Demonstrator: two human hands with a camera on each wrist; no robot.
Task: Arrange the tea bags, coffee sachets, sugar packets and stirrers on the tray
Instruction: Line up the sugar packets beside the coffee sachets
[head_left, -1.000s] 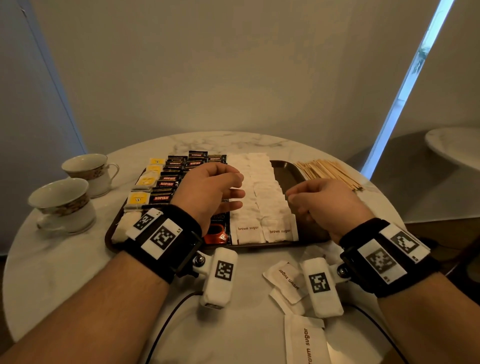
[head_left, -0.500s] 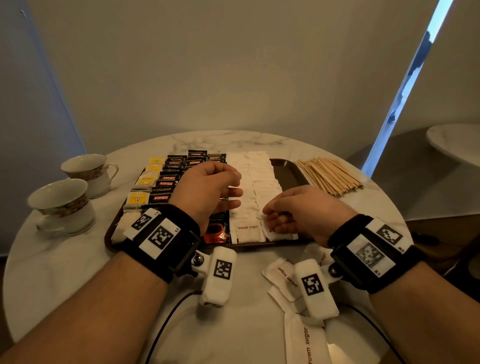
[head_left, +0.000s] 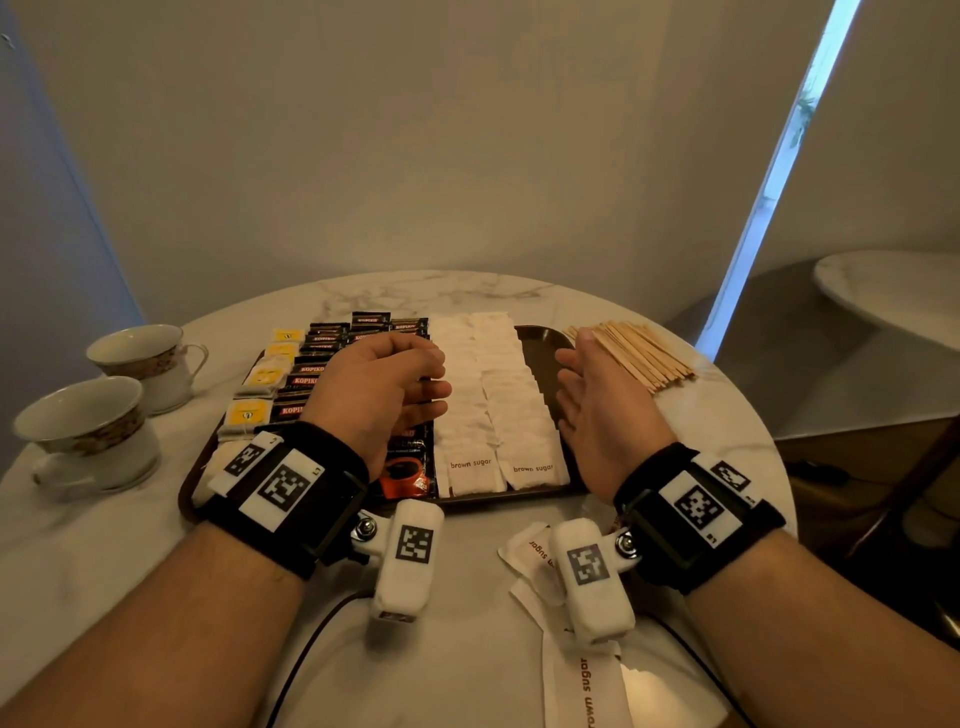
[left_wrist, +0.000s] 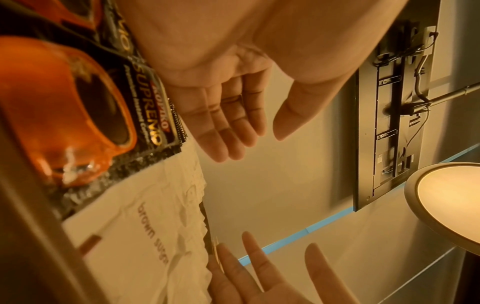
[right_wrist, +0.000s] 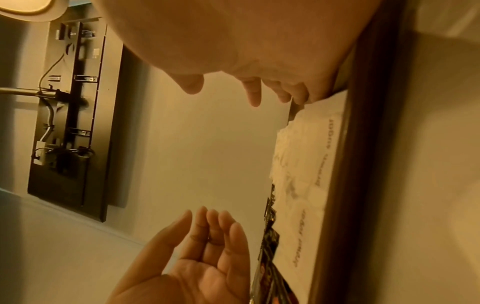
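My left hand hangs over the middle of the dark brown rectangular tray, fingers loosely bent and gripping nothing; from the left wrist view the palm and fingers are spread and bare. My right hand stands on its edge over the tray's right side, palm turned inward toward the other, fingers straight and released, with nothing in it.

Between my hands, two columns of overlapping white paper brown sugar packets run from the far rim of the tray to the near rim. The nearest packet in each column shows its "brown sugar" print. To their left lie rows of black and red Kopiko coffee sachets, the closest one bearing an orange cup picture. Further left, along the tray's left edge, sits a column of tea bags with yellow tags.

The pale wooden stirrers lie in a fanned heap on the white marble round table, just beside the tray's far right corner and off the tray. A few loose white brown sugar packets lie on the table near me, below my right wrist.

Two white teacups with patterned gold bands stand on the table left of the tray.
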